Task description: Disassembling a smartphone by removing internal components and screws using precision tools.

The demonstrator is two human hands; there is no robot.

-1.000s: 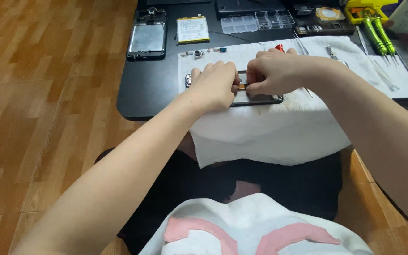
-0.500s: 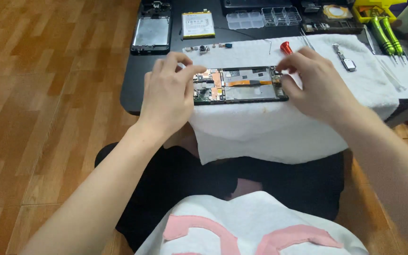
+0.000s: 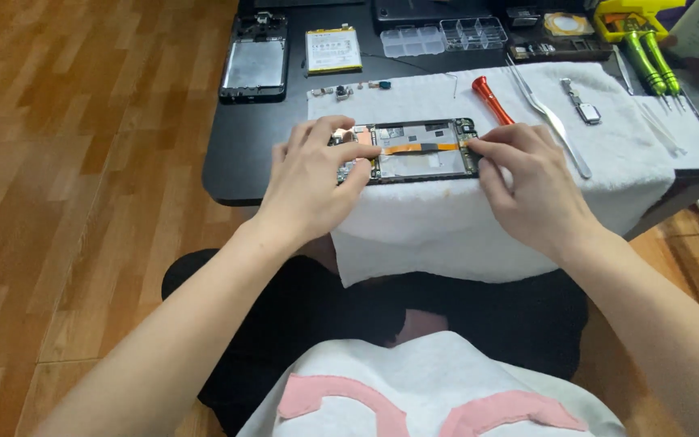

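Observation:
An opened phone body (image 3: 419,150) with an orange flex strip lies flat on a white towel (image 3: 479,218) at the near edge of a black table (image 3: 240,150). My left hand (image 3: 317,182) rests on its left end, thumb and fingers pressing the circuit board there. My right hand (image 3: 527,186) holds the right end, fingertips pinching its edge. Just beyond my right hand lie a red-handled screwdriver (image 3: 491,99) and metal tweezers (image 3: 550,121) on the towel.
A phone back frame (image 3: 254,66), a battery (image 3: 333,50) and clear parts trays (image 3: 446,34) sit at the table's far side. Small loose parts (image 3: 349,89) lie on the towel's far left. Green screwdrivers (image 3: 649,61) lie at the right. Wooden floor spreads to the left.
A second ago both hands were together over the phone's middle. They have since moved apart to its two ends, uncovering the board and orange strip.

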